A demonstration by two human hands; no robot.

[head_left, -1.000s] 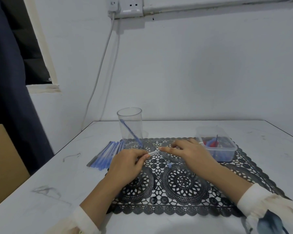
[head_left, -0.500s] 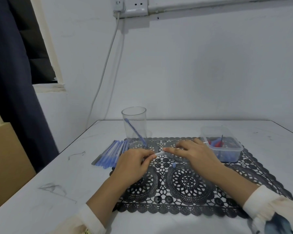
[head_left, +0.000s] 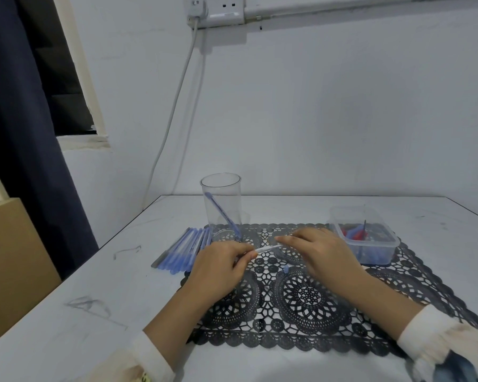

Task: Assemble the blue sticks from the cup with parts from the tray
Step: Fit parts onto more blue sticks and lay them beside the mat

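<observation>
Our left hand point(head_left: 218, 268) grips 1 stick point(head_left: 268, 248) steady. Our right hand point(head_left: 322, 252) pinches its far end, probably to finish fitting it

Clear cup point(head_left: 220, 201) upright, one blue stick point(head_left: 222, 214) leaning inside; more blue sticks point(head_left: 181, 250) flat beside it. Clear tray point(head_left: 370, 253), red and blue parts point(head_left: 355, 234) inside. Thin pale stick point(head_left: 268, 248) pinched between left hand point(head_left: 218, 268) and right hand point(head_left: 324, 255).

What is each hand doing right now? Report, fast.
Left hand: closed, pinching one end of the pale stick.
Right hand: closed, pinching the stick's other end.
</observation>
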